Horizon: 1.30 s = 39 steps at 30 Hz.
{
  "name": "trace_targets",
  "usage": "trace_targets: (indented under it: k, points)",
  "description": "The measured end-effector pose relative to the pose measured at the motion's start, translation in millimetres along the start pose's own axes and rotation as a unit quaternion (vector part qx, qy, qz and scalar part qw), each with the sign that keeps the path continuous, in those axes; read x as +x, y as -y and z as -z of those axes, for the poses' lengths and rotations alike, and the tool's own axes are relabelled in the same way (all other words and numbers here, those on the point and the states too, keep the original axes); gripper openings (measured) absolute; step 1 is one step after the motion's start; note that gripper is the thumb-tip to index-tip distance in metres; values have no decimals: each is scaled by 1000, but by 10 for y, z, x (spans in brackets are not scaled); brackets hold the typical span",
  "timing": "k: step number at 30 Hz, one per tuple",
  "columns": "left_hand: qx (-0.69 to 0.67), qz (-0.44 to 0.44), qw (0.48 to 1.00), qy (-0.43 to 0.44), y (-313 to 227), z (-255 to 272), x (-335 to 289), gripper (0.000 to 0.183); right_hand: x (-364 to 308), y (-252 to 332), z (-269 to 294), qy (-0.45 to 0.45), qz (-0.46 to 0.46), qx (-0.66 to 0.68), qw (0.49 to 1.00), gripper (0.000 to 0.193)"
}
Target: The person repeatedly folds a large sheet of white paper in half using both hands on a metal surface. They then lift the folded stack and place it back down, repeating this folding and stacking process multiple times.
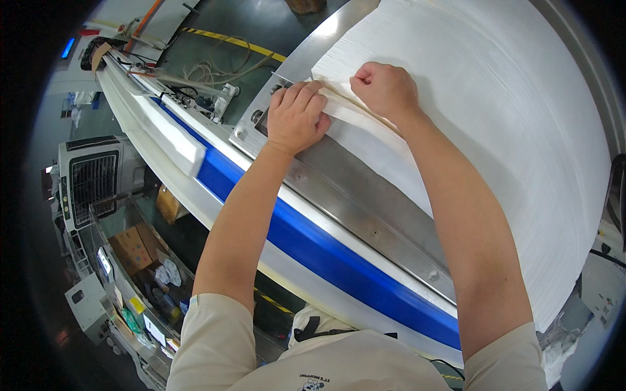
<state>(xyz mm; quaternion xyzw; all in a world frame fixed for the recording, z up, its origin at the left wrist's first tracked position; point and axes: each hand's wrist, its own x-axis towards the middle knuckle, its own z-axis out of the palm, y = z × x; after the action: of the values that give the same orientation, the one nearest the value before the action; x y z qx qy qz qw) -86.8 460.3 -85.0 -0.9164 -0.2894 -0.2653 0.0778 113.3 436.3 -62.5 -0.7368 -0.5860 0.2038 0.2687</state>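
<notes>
A large pile of thin white sheet material (502, 124), with fine lines across it, lies on a steel table (352, 189). My left hand (298, 117) is closed, its fingers curled over the left end of a folded white edge strip (355, 112) beside the table's corner. To its right, my right hand (386, 90) makes a fist just above the edge of the pile, thumb side up. Whatever the right fingers may hold is hidden. Between the hands, the edge strip stands slightly apart from the layers behind it.
Along the table's near side runs a long white and blue rail (313, 251). Bolts (256, 116) stick up by the left hand. At left are an air cooler (94, 173), a cardboard box (135, 247) and a cluttered cart. A hose (212, 72) coils on the floor.
</notes>
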Motion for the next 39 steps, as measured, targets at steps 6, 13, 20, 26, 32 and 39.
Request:
trace_targets:
  k: [6, 13, 20, 26, 32, 39]
  points:
    - [-3, 16, 1000, -24, -11, -8, 32, 32, 75, -8, 21, 41, -37, 44, 998, 20]
    - [3, 42, 999, -7, -41, -12, 39, 36, 50, 26, -25, 39, -42, 43, 997, 21]
    - [9, 4, 999, 45, -59, 105, 42, 27, -125, -34, 15, 0, 15, 62, 998, 20]
    - [-19, -153, 960, 234, 358, 429, -8, 28, -1488, -4, 261, 32, -50, -14, 998, 30]
    - [125, -122, 891, 420, -115, 488, 472, 56, -3424, -1447, 1162, -10, -255, -206, 945, 48]
    - [215, -164, 845, 461, -116, -99, 485, 32, -5660, -2989, 2680, -46, -445, -337, 829, 62]
